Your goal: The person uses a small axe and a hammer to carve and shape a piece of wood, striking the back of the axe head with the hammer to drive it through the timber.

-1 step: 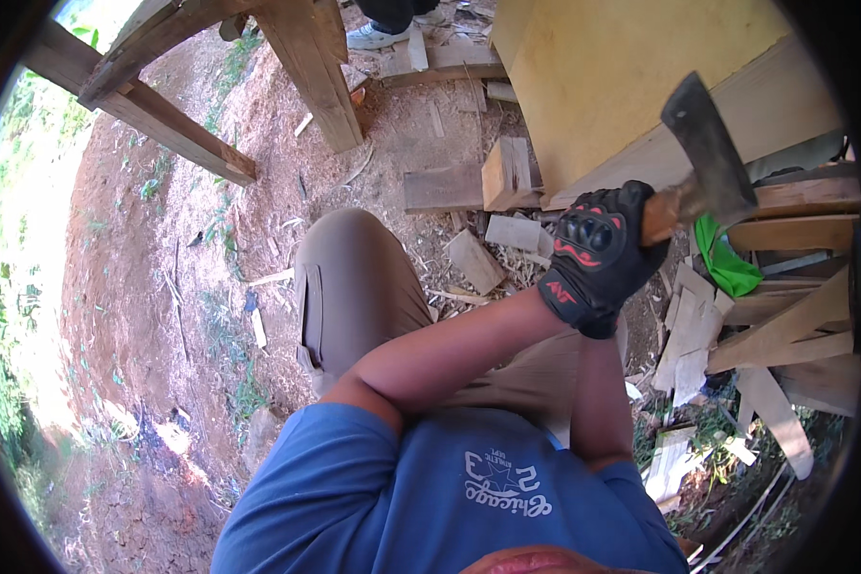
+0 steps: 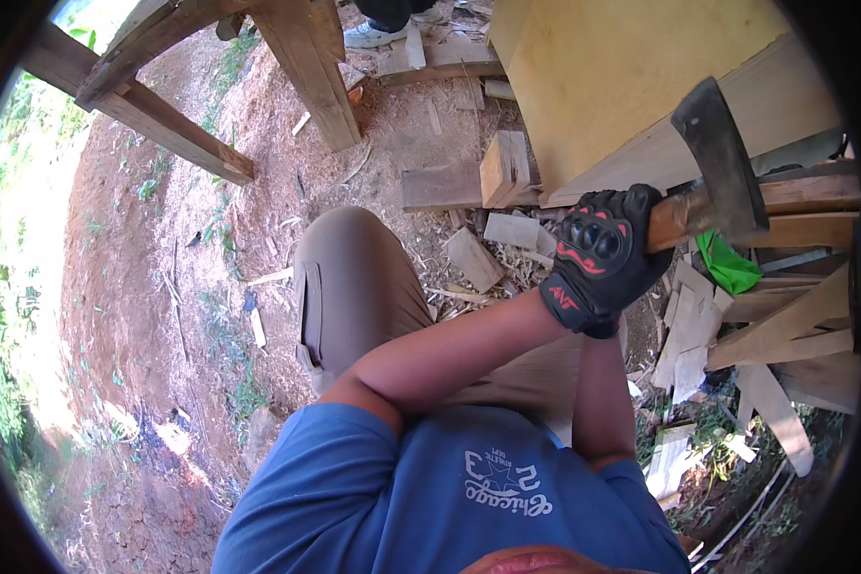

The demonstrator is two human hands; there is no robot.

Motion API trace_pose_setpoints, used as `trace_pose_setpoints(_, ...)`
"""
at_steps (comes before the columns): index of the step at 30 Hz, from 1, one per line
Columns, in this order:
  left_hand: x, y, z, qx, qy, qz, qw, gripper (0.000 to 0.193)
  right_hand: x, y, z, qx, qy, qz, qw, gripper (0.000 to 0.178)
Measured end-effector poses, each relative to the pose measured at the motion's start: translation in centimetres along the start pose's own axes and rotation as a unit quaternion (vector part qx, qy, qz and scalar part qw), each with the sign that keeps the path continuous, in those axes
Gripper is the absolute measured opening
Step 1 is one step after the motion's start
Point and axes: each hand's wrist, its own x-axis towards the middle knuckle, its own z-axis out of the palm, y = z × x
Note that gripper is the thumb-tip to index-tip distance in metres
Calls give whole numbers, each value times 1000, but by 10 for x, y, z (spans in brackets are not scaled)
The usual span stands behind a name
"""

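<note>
Chip-littered ground [image 2: 277, 201], left hand [image 2: 603, 256] closed round hatchet [image 2: 727, 163], blade just shifted slightly right, likely mid-swing; right hand hidden, can't tell grip.

From the lower left of the frame, the left arm comes in under a short blue sleeve [image 2: 330, 459]; its elbow is bent and the bare left forearm [image 2: 469, 344] slants up to right of centre, the wrist nearly straight. The left hand [image 2: 601, 256], in a black glove with red trim, is curled into a firm grip. The right forearm [image 2: 605, 397] rises steeply behind that glove, where the right hand cannot be made out.
</note>
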Motion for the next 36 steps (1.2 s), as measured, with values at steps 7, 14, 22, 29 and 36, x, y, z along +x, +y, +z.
trace_pose_setpoints(7, -50, -71, 21, 47, -83, -216, 972, 43, -68, 83, 29, -21, -42, -12, 999, 52)
trace_pose_setpoints(14, -76, -164, 31, 77, -151, -404, 899, 50, -96, 151, 64, -129, -74, 274, 950, 59)
trace_pose_setpoints(22, 40, 44, -21, -57, -41, 28, 997, 45, 6, 7, -2, 38, 15, -18, 999, 56)
trace_pose_setpoints(29, -101, -194, 30, 52, -213, -435, 874, 47, -123, 229, 74, -153, -120, 235, 952, 46)
trace_pose_setpoints(36, -90, -214, 23, 89, -251, -403, 876, 51, -104, 221, 82, -233, -234, 290, 898, 30)
